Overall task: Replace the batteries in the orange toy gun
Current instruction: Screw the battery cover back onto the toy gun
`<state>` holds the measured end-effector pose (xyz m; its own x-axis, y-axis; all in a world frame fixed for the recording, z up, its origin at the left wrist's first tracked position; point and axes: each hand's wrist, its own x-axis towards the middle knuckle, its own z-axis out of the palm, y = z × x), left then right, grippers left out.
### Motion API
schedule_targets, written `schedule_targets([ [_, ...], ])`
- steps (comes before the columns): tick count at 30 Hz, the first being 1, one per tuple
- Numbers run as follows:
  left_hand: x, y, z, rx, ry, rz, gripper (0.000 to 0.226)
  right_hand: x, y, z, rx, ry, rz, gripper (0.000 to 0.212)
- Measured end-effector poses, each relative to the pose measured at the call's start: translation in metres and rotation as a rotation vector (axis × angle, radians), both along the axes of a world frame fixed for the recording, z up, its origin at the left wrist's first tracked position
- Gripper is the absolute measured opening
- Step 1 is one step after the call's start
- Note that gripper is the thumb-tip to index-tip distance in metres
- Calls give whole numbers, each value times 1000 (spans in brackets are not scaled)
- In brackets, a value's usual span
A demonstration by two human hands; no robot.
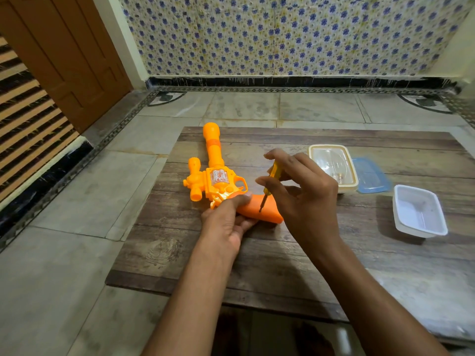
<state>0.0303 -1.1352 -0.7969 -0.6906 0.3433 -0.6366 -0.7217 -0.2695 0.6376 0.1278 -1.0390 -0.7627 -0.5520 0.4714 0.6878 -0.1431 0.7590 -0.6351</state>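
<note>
The orange toy gun point(213, 173) lies flat on a wooden board point(282, 253), barrel pointing away, handle toward me. My left hand point(226, 224) grips the handle from the near side, thumb pressed on top of it. My right hand point(303, 196) pinches a small yellow-handled screwdriver point(272, 178) between its fingertips. The screwdriver stands almost upright, its dark tip touching the orange handle point(267, 211). No batteries can be made out with certainty.
A clear plastic box point(334, 165) with small items inside sits at the board's far right, its blue lid point(370, 179) beside it. A white tray point(419, 211) stands further right. Tiled floor surrounds the board; a brown door point(66, 60) is at the left.
</note>
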Motion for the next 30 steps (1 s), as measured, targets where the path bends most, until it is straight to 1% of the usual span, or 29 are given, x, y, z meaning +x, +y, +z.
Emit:
schedule_targets([
  [2, 0, -2, 4, 4, 6, 0, 51, 4, 0, -2, -20, 31, 3, 43],
  [4, 0, -6, 5, -19, 43, 8, 49, 7, -2, -3, -18, 57, -22, 46],
  [8, 0, -13, 6, -59, 106, 29, 46, 5, -2, -4, 117, 95, -65, 25],
  [10, -1, -16, 5, -75, 123, 45, 57, 2, -3, -4, 160, 110, -64, 17],
  [12, -1, -17, 3, -92, 175, 76, 67, -2, -3, -7, 244, 95, -73, 16],
  [14, 0, -18, 1, -108, 223, 108, 74, -7, -1, -15, 359, 41, -68, 19],
  [15, 1, -18, 1, -120, 247, 112, 73, -9, 3, -21, 395, 15, -67, 19],
  [19, 2, -24, 3, -173, 341, 83, 63, -24, 22, -41, 466, -64, -90, 19],
  [21, 1, -28, 2, -199, 363, 47, 59, -29, 32, -49, 530, -134, -106, 22],
  [23, 2, -30, 3, -222, 375, 15, 56, -35, 42, -54, 587, -219, -75, 26],
  [27, 4, -32, 5, -259, 400, -79, 51, -48, 57, -53, 615, -380, -13, 32],
  [30, 0, -32, 0, -353, 446, -125, 55, -53, 62, -57, 607, -450, 27, 26],
])
